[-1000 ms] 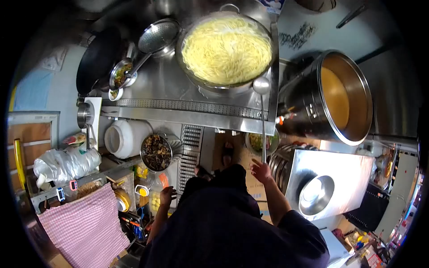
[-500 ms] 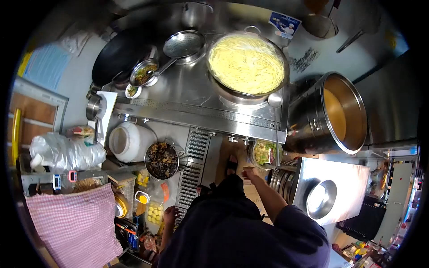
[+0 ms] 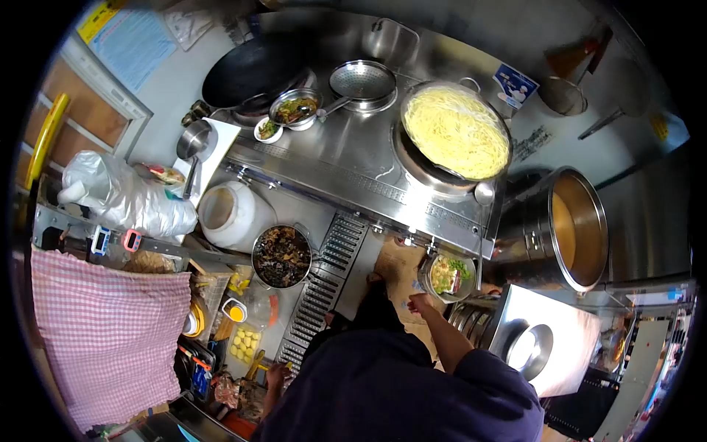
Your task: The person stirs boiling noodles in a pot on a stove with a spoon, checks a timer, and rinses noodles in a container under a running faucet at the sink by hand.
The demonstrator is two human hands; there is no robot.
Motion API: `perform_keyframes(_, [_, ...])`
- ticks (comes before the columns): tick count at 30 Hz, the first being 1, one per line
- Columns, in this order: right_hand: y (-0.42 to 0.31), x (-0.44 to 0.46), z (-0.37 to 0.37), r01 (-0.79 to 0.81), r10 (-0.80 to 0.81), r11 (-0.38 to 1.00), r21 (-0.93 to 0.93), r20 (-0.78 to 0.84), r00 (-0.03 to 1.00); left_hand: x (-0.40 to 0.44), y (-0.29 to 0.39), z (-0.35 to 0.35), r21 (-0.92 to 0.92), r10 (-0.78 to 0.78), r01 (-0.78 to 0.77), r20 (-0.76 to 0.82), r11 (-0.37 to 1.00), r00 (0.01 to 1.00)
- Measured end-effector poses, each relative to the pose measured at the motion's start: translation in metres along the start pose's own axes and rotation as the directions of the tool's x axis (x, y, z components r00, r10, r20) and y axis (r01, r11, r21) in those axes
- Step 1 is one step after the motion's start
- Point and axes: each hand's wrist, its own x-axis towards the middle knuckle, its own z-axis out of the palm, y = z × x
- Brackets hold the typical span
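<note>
Low in the view, my left hand (image 3: 278, 374) hangs beside the drain grating (image 3: 300, 324), its fingers loosely apart and nothing visible in them. The tub of pale yellow pieces (image 3: 244, 345) lies to its upper left. My right hand (image 3: 420, 303) is empty and loosely open, just left of and below a bowl of greens and other food (image 3: 448, 276), apart from it. A long-handled ladle (image 3: 484, 194) rests at the stove's right end. Yellow noodles (image 3: 456, 131) fill a large pan (image 3: 440, 179) on the stove.
A steel stove counter (image 3: 324, 158) crosses ahead, holding a black wok (image 3: 254, 74) and a strainer (image 3: 362, 79). A tall pot (image 3: 521, 232) stands right, above a steel surface (image 3: 582, 324). Dark food fills a pot (image 3: 282, 255) left of the grating. A checked cloth (image 3: 107, 331) hangs left.
The view has swung left, so the stove and pots appear farther right and lower. My right hand has moved away from the ladle's handle. My left hand has dropped lower in view.
</note>
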Motion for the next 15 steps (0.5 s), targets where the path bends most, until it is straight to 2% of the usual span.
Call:
perform_keyframes(3, [-0.004, 0.008, -0.013, 0.018, -0.021, 0.999, 0.041, 0.071, 0.997, 0.012, -0.008, 0.015, -0.022, -0.053, 0.053, -0.027, 0.998, 0.998])
perform_keyframes(4, [-0.008, 0.018, -0.017, 0.012, -0.011, 0.999, -0.037, 0.037, 0.999, 0.015, -0.010, 0.024, 0.030, 0.031, -0.031, 0.011, 0.999, 0.999])
perform_keyframes(6, [-0.022, 0.047, -0.022, -0.014, 0.016, 0.990, -0.138, 0.018, 1.000, 0.017, 0.006, 0.049, -0.352, -0.220, 0.205, -0.001, 0.913, 0.976])
perform_keyframes(7, [-0.032, 0.054, -0.020, -0.023, 0.026, 0.991, -0.132, 0.027, 0.999, 0.012, 0.038, 0.065, -0.348, -0.334, 0.300, -0.039, 0.888, 0.942])
perform_keyframes(9, [-0.049, 0.062, -0.025, 0.099, -0.100, 0.995, -0.025, -0.046, 0.994, 0.019, 0.044, 0.086, -0.101, -0.071, 0.077, 0.059, 0.992, 0.996])
perform_keyframes(11, [-0.054, 0.082, -0.040, 0.063, -0.054, 0.995, 0.080, -0.101, 0.993, 0.023, 0.064, 0.107, -0.373, -0.226, 0.220, 0.027, 0.901, 0.974])
perform_keyframes(13, [-0.057, 0.114, -0.051, 0.037, 0.008, 0.971, 0.238, -0.185, 0.983, 0.020, 0.104, 0.128, -0.336, -0.297, 0.287, 0.021, 0.897, 0.955])
perform_keyframes(15, [-0.066, 0.144, -0.050, 0.029, 0.070, 0.924, 0.382, -0.243, 0.967, 0.016, 0.117, 0.138, -0.121, -0.095, 0.099, 0.042, 0.988, 0.995])
